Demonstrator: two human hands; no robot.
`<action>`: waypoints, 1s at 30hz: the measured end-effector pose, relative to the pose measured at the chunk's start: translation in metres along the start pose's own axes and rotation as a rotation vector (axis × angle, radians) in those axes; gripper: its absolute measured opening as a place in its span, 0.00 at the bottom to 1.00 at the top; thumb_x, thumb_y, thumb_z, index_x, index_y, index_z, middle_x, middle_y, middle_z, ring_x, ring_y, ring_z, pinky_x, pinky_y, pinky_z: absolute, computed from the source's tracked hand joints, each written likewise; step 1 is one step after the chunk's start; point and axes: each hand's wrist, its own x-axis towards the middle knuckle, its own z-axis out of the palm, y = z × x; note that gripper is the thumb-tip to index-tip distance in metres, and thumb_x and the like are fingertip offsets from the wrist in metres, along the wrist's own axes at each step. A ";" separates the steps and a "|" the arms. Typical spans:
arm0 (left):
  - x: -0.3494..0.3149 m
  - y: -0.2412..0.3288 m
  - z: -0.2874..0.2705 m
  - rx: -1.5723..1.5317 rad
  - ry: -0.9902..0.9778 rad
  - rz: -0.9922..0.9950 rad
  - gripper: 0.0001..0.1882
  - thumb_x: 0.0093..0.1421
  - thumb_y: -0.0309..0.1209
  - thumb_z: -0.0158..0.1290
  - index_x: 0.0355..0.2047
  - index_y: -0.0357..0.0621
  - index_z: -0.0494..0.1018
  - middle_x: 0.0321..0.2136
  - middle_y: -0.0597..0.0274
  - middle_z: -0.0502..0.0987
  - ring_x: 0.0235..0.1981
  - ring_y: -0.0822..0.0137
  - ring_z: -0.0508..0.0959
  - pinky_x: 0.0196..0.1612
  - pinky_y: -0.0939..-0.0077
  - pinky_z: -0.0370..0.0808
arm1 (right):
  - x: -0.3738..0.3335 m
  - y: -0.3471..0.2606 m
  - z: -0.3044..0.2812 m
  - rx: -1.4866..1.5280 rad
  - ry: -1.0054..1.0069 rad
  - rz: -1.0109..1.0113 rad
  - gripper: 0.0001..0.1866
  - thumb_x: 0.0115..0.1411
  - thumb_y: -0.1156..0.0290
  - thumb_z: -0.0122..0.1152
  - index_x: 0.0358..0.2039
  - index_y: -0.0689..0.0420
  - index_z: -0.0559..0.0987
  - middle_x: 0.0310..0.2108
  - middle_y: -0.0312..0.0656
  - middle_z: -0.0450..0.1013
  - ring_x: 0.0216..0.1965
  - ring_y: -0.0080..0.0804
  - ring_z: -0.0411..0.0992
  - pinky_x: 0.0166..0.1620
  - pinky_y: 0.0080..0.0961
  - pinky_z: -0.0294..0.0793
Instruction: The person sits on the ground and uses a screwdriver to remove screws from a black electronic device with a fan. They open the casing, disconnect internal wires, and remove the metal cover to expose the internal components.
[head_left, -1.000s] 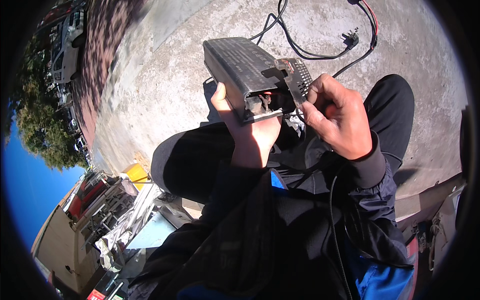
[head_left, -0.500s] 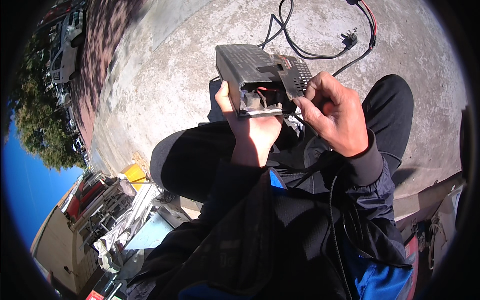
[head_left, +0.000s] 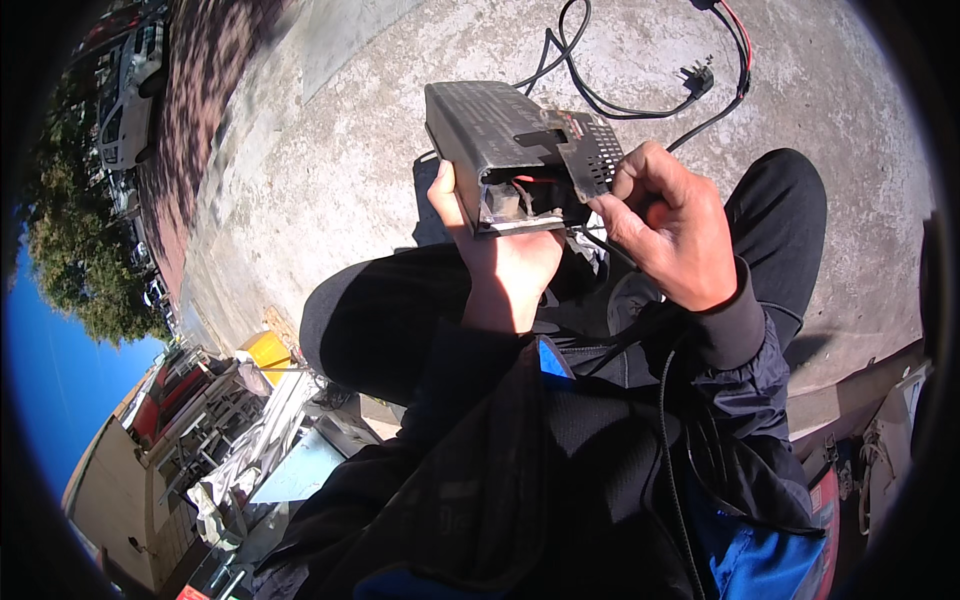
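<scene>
My left hand (head_left: 505, 270) supports a black metal-cased electrical box (head_left: 490, 125) from below, its thumb up along the left side. The near end of the box is uncovered; inside, a red wire (head_left: 527, 179) and dusty parts show. A perforated end plate (head_left: 590, 160) stands out at the right of the opening, angled away from it. Thumb and fingers of my right hand (head_left: 680, 230) pinch the plate's right edge. Whether the plate is still joined to the casing I cannot tell. A dark cable runs below the box, beside my right hand.
On the concrete ground (head_left: 330, 150) beyond the box lies a looped black cable (head_left: 570, 65) with a plug (head_left: 698, 80), near a red and black lead (head_left: 745, 60). My bent knees frame the box. Metal scraps (head_left: 270, 430) and a yellow object (head_left: 266, 355) lie at left.
The box has tilted slightly and its far end has shifted a little up and left. My right hand keeps its pinch on the plate, nearly still.
</scene>
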 end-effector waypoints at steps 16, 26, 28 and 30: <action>0.001 0.002 -0.002 0.001 0.016 0.078 0.44 0.66 0.69 0.44 0.65 0.45 0.69 0.58 0.56 0.74 0.60 0.56 0.74 0.63 0.51 0.72 | 0.000 -0.001 -0.003 0.052 -0.035 0.033 0.10 0.59 0.74 0.71 0.32 0.59 0.75 0.20 0.33 0.73 0.17 0.13 0.63 0.22 0.19 0.60; 0.003 0.001 -0.001 -0.037 0.107 0.058 0.40 0.65 0.65 0.50 0.64 0.46 0.72 0.58 0.54 0.77 0.59 0.53 0.76 0.63 0.46 0.73 | 0.004 0.001 0.004 -0.034 0.144 0.056 0.19 0.56 0.65 0.82 0.32 0.60 0.77 0.24 0.35 0.71 0.21 0.17 0.61 0.24 0.20 0.60; 0.006 0.001 -0.001 -0.033 0.185 0.054 0.40 0.65 0.65 0.50 0.63 0.46 0.72 0.57 0.55 0.77 0.57 0.53 0.76 0.61 0.47 0.73 | 0.005 -0.002 -0.001 -0.214 0.241 -0.131 0.18 0.55 0.66 0.83 0.34 0.61 0.79 0.28 0.36 0.71 0.23 0.19 0.62 0.27 0.20 0.62; 0.006 0.001 -0.001 -0.034 0.265 0.044 0.38 0.66 0.65 0.50 0.61 0.47 0.73 0.54 0.55 0.77 0.54 0.53 0.77 0.59 0.49 0.74 | 0.004 -0.009 -0.005 -0.243 0.336 -0.192 0.19 0.53 0.69 0.84 0.37 0.61 0.81 0.33 0.36 0.72 0.27 0.21 0.64 0.31 0.21 0.65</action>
